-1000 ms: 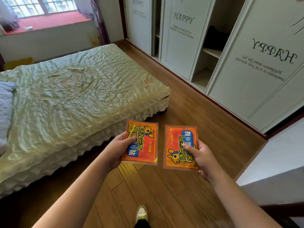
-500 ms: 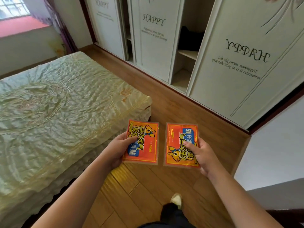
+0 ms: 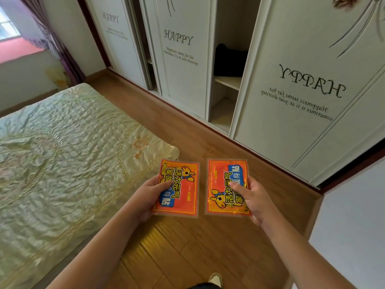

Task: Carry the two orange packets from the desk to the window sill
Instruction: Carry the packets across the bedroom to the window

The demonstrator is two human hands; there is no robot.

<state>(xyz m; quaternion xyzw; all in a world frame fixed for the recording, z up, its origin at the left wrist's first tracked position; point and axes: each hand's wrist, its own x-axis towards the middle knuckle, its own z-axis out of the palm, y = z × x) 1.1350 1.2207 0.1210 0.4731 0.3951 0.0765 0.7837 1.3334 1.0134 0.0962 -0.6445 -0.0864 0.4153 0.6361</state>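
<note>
I hold two flat orange packets side by side over the wooden floor. My left hand (image 3: 149, 196) grips the left orange packet (image 3: 183, 186) by its left edge, thumb on top. My right hand (image 3: 253, 202) grips the right orange packet (image 3: 220, 184) by its right edge, thumb across the print. Both packets carry blue labels and a cartoon animal. The window sill (image 3: 14, 49), a red ledge, shows at the far upper left beside a purple curtain (image 3: 62, 51).
A bed with a pale green quilted cover (image 3: 62, 163) fills the left side. White sliding wardrobe doors (image 3: 302, 80) run along the right, one gap showing shelves. A strip of wooden floor (image 3: 187, 132) runs between bed and wardrobe. A white wall corner (image 3: 354, 226) stands at the right.
The view has swung right and moved forward: the window sill slid to the upper-left edge and the wardrobe looms nearer. Both hands keep the same hold on the packets.
</note>
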